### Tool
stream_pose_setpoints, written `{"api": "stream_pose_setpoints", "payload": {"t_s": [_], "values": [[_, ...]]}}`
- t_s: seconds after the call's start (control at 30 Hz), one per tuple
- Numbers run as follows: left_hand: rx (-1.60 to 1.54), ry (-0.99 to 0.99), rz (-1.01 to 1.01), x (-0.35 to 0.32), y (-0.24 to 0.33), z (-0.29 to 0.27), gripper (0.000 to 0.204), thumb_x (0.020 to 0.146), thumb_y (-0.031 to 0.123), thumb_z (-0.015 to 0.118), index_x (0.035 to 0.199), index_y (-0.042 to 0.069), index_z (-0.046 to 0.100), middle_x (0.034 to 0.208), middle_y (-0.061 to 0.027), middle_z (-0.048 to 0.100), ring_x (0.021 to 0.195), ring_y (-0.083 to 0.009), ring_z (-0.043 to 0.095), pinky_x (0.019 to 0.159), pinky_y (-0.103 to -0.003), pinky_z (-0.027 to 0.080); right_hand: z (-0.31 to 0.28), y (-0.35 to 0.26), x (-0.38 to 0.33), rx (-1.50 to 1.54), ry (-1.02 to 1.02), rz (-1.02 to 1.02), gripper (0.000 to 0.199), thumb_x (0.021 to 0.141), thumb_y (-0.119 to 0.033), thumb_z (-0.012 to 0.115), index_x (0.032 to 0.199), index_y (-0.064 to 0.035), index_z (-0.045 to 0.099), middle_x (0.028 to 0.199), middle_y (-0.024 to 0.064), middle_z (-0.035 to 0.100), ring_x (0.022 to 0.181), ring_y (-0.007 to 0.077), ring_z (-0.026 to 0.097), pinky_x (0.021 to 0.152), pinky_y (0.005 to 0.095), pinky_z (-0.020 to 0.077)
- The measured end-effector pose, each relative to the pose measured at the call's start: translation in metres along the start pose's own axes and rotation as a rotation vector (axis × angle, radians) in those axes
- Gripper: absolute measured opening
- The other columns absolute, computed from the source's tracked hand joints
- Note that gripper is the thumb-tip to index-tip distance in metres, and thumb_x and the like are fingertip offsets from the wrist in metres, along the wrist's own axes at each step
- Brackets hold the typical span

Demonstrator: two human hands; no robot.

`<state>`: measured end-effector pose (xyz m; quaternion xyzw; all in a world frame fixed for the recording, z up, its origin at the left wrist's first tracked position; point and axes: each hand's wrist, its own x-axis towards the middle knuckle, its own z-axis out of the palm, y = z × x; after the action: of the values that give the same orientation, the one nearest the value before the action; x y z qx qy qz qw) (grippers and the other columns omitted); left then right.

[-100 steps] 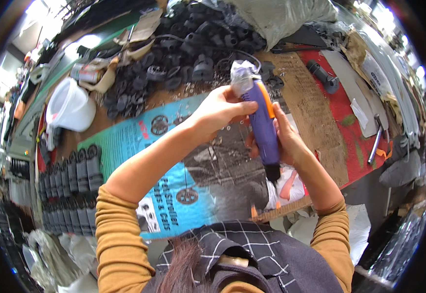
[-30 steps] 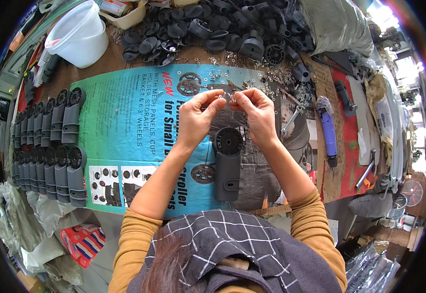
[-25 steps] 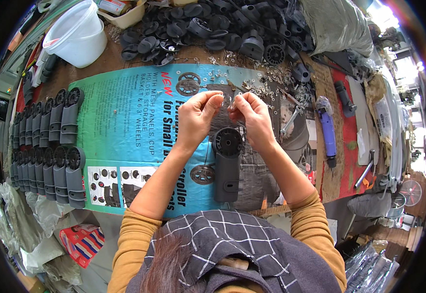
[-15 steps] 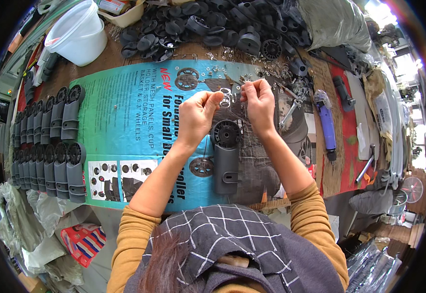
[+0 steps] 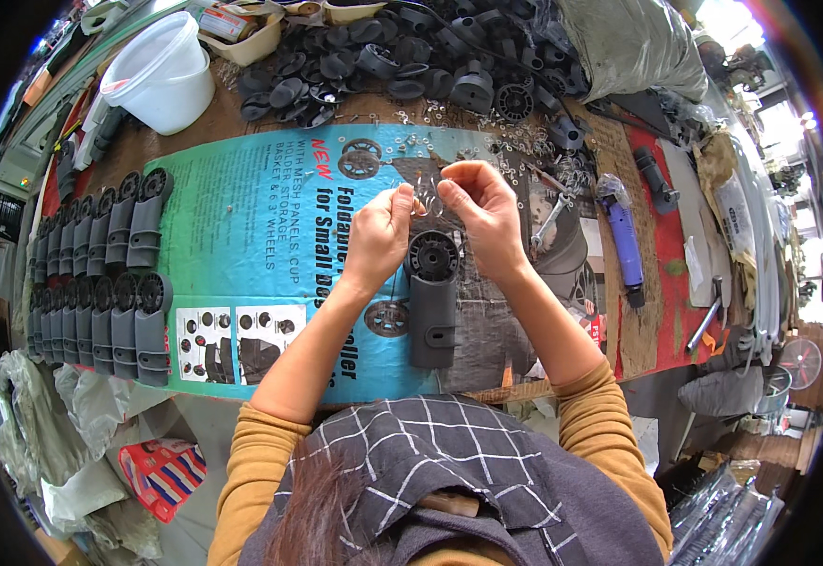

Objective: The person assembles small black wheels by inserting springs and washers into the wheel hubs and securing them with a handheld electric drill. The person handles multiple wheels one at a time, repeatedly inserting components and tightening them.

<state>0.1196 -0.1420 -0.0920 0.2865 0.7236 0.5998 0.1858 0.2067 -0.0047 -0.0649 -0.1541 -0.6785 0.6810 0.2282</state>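
Note:
My left hand (image 5: pixel 379 236) is closed, thumb and finger pinching some shiny metal wire rings (image 5: pixel 421 204). Close on their other side, my right hand (image 5: pixel 483 212) is curled, its thumb and fingertips at the rings' right edge; its exact hold on them is too small to make out. Below both hands a dark grey plastic wheel bracket (image 5: pixel 432 325) lies on the printed cardboard sheet (image 5: pixel 232 198), its round ribbed wheel-like end (image 5: pixel 433 257) away from me. Small metal nuts and rings (image 5: pixel 459 141) are scattered just beyond my hands.
Two rows of similar grey brackets (image 5: pixel 152 325) stand at the left. Black plastic parts (image 5: pixel 355 61) are heaped at the back, beside a white bucket (image 5: pixel 161 80). On the right lie a wrench (image 5: pixel 550 219), a purple-handled tool (image 5: pixel 625 250) and a hammer (image 5: pixel 709 316).
My right hand has moved left and turned toward the rings, closing the gap to my left hand. The left hand keeps its pinch. The view has shifted slightly.

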Motion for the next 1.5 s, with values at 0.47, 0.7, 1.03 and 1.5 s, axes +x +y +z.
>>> {"api": "stream_pose_setpoints", "payload": {"t_s": [0.47, 0.7, 1.03, 1.5], "values": [[0.183, -0.109, 0.179, -0.027, 0.01, -0.009, 0.059, 0.088, 0.05, 0.064, 0.116, -0.002, 0.061, 0.096, -0.0108, 0.063, 0.089, -0.0197, 0.059, 0.082, -0.033, 0.048, -0.006, -0.031, -0.045, -0.468, 0.072, -0.144, 0.021, 0.084, -0.007, 0.071, 0.103, -0.002, 0.064, 0.082, 0.0056, 0.066, 0.072, 0.0112, 0.062, 0.067, 0.0267, 0.0513], [0.524, -0.211, 0.146, -0.05, 0.0, -0.01, 0.08, 0.068, 0.046, 0.08, 0.131, 0.005, 0.054, 0.124, -0.0137, 0.054, 0.119, -0.0319, 0.046, 0.102, -0.043, 0.036, -0.01, -0.019, -0.051, -0.932, -0.349, -0.379, 0.015, 0.079, -0.003, 0.066, 0.093, -0.0022, 0.061, 0.089, 0.0116, 0.063, 0.088, 0.0307, 0.059, 0.08, 0.04, 0.0473], [0.5, -0.297, 0.137, -0.022, -0.006, -0.027, 0.079, 0.078, 0.057, 0.069, 0.134, 0.005, 0.052, 0.13, -0.0144, 0.053, 0.121, -0.0331, 0.045, 0.103, -0.045, 0.036, -0.016, -0.043, -0.026, -0.937, -0.325, -0.292, 0.035, 0.078, -0.018, 0.074, 0.107, -0.0024, 0.064, 0.104, 0.0147, 0.066, 0.104, 0.0317, 0.059, 0.091, 0.04, 0.0467], [-0.055, 0.101, 0.05, 0.026, 0.014, -0.021, 0.049, 0.093, 0.04, 0.062, 0.122, 0.0, 0.057, 0.106, -0.0122, 0.065, 0.092, -0.0221, 0.06, 0.083, -0.033, 0.049, -0.034, -0.007, 0.103, -0.631, 0.137, -0.18, 0.021, 0.09, -0.015, 0.064, 0.106, -0.001, 0.061, 0.097, 0.0128, 0.066, 0.087, 0.0209, 0.065, 0.078, 0.032, 0.0529]]}}
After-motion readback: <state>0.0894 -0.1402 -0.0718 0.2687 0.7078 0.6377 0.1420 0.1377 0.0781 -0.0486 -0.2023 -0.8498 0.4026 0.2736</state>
